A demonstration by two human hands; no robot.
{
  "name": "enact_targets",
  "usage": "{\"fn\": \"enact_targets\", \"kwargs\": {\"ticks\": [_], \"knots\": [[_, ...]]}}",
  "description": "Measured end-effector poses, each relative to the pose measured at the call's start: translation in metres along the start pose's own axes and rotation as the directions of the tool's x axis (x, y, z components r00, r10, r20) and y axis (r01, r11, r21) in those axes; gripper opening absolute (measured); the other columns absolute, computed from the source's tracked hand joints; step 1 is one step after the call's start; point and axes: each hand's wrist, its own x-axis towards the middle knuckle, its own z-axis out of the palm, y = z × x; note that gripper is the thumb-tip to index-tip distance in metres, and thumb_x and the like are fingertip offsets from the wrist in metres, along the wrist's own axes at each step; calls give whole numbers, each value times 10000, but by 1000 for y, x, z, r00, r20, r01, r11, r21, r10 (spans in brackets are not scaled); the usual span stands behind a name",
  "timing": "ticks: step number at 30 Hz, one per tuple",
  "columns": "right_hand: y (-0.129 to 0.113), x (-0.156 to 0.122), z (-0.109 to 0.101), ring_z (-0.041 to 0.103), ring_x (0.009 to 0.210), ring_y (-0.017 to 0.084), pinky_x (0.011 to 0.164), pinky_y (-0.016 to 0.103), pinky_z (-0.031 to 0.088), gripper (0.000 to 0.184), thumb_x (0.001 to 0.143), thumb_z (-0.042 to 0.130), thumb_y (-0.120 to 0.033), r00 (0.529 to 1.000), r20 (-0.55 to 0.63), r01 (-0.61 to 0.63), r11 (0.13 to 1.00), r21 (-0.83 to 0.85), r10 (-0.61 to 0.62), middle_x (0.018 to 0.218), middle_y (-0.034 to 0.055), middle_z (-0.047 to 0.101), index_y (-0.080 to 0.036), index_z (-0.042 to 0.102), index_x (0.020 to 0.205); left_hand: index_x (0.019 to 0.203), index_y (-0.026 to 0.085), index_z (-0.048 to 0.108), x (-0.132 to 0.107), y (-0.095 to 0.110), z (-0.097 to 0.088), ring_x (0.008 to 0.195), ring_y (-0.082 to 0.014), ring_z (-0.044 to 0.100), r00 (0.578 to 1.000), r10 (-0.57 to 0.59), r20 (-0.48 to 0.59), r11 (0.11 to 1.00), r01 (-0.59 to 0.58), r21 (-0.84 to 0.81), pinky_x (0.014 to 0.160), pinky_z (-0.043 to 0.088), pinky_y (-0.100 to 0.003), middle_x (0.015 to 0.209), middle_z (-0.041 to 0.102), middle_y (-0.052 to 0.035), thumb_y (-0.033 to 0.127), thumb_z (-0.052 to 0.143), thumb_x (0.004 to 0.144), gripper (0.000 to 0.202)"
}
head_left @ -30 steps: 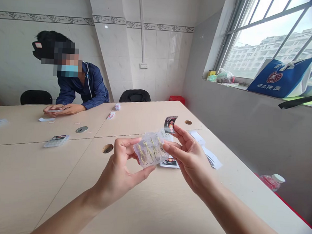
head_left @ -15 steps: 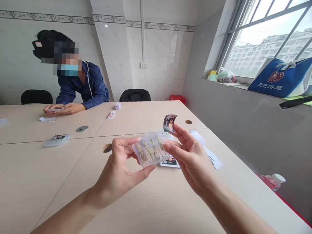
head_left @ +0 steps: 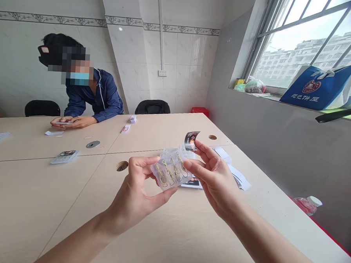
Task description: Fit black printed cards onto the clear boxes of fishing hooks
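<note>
In the middle of the view is a small clear plastic case (head_left: pixel 170 173) with several fish hooks on yellow-green cords in its compartments. My left hand (head_left: pixel 138 188) grips it from the left, fingers along the top and thumb beneath. With two fingers my right hand (head_left: pixel 218 175) pinches a black printed sticker (head_left: pixel 190 140), slightly curled, above the case's right end. The same hand's thumb and another finger touch the case's right edge. Behind the case lies a stack of black printed stickers (head_left: pixel 192 184), partly hidden by my hands.
White paper pieces (head_left: pixel 241 179) lie right of my right hand. On the left are a clear case with a black label (head_left: pixel 65 157), a metal disc (head_left: pixel 93 144) and a cable hole (head_left: pixel 122 166). Across the table, a masked person (head_left: pixel 92 92) holds something flat. A bottle (head_left: pixel 308 205) stands beyond the right edge.
Both hands, with the case and the sticker, appear very slightly lower and to the right in view, as does the whole scene. The grips look the same.
</note>
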Motion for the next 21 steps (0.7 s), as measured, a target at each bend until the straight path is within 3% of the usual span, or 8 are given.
{"fn": "enact_targets", "kwargs": {"ticks": [8, 21], "knots": [[-3, -2, 0, 548, 1244, 254, 1056, 461, 418, 693, 738, 825, -331, 999, 22, -26, 998, 49, 25, 1149, 48, 704, -302, 472, 1333, 1125, 269, 304, 4, 2, -3, 905, -206, 696, 999, -38, 11, 999, 38, 9, 798, 553, -404, 1007, 661, -41, 257, 763, 726, 608], [-2, -2, 2, 599, 1168, 250, 1016, 444, 427, 694, 730, 834, -336, 1000, 8, -31, 999, 41, 30, 1093, 39, 725, -287, 486, 1328, 1121, 259, 301, 1, -2, -2, 895, -230, 702, 1000, -17, 6, 999, 17, 35, 788, 561, -444, 997, 654, -59, 271, 769, 708, 624]]}}
